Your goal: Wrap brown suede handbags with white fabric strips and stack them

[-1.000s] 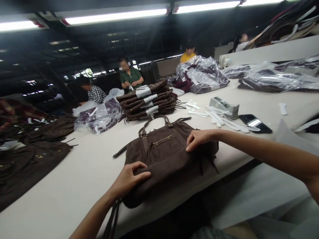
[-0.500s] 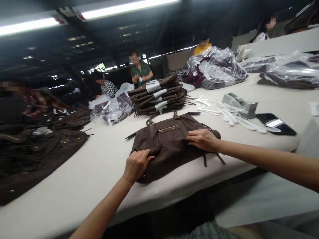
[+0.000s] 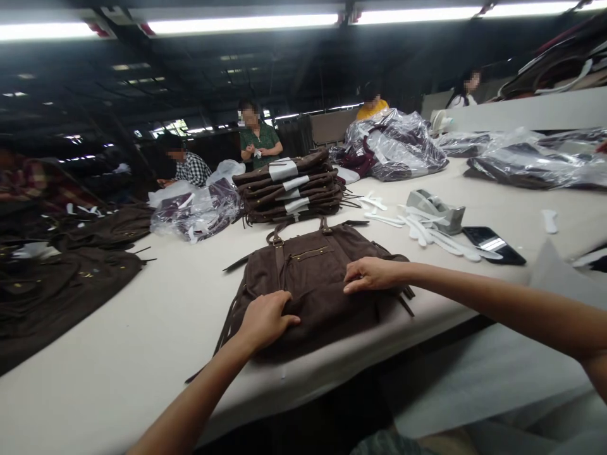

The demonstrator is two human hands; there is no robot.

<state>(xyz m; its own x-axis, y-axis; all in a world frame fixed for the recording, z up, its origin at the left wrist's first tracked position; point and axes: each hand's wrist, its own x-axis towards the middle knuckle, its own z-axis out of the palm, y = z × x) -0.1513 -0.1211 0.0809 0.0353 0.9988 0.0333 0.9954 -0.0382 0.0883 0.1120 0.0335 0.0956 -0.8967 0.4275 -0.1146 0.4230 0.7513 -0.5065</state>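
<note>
Tube lights (image 3: 246, 25) hang over a pale table (image 3: 142, 328) in the head view. Its near side bears a brown bag (image 3: 315, 265). The left hand (image 3: 265, 319) rests on the bag's near left part, thumb apart from fingers; the right hand (image 3: 372, 273) touches its right part, fingers curled, any pinch unclear. Beyond lies a bag stack (image 3: 289, 194); right, a phone (image 3: 493, 245).

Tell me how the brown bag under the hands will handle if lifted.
Probably floppy: the bag slumps, with soft folds between the left hand and the right hand. It seems unlikely to roll, since it lies broad and low on the table. Its loose straps may swing. Its weight can't be judged; the contents are hidden.
</note>
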